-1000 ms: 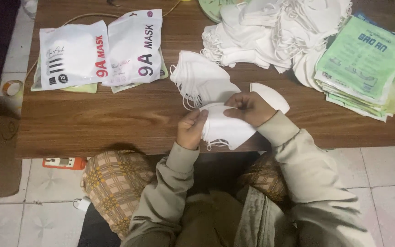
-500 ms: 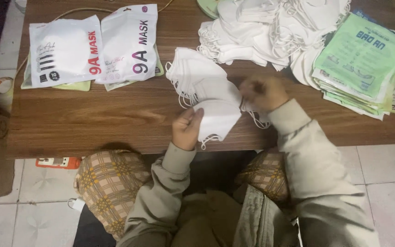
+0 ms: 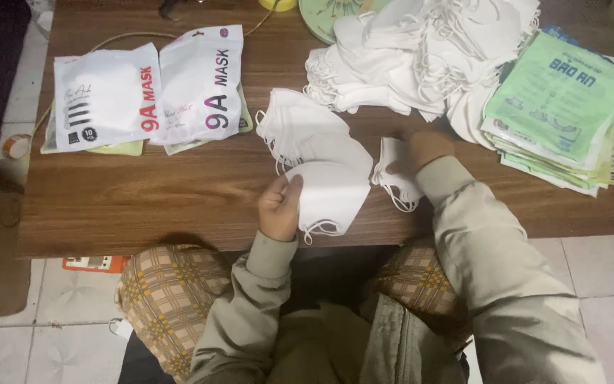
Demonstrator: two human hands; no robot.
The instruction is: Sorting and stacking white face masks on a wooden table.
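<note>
White mask [image 3: 328, 195] pinched at its left edge by the left hand [image 3: 278, 210], thumb on top, fingers closed beneath. Held just above the desk [image 3: 143, 206], near its front edge, overlapping a small stack [image 3: 300, 128] just beyond that hand. Right hand [image 3: 421, 149] out to the right, knuckles up, resting on a second mask [image 3: 392, 174] with loops trailing toward the body; gripped or merely pressed, impossible to tell. Farther beyond the right hand, a loose heap [image 3: 428, 50] of masks; to its right, green packets [image 3: 556, 107]. Well left of the left hand, two white pouches [image 3: 143, 92].

Judged as gathering singles into a stack, one in hand and one being fetched. Next move calls for a firm hold on the second mask, loops kept from snagging, edges squared against the first.

Against half a second ago: right hand gone from beside the held mask out to the separate one; left hand much as before.
</note>
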